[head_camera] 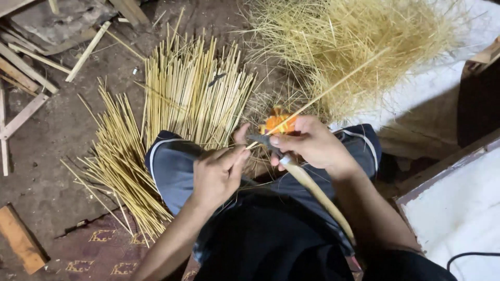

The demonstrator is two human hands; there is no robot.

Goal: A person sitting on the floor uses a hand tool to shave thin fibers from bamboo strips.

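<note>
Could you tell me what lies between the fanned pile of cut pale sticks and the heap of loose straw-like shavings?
In the head view, a strip of dark dirt floor strewn with stray shavings separates the stick pile from the shavings heap.

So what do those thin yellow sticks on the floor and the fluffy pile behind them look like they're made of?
The thin sticks look like split bamboo or cane: straight, pale yellow, matte, evenly cut. The fluffy pile looks like dry shavings of the same stuff, fine, curly and straw-coloured, though it could be grass. The right hand holds a tool whose long handle looks like smooth tan wood.
</note>
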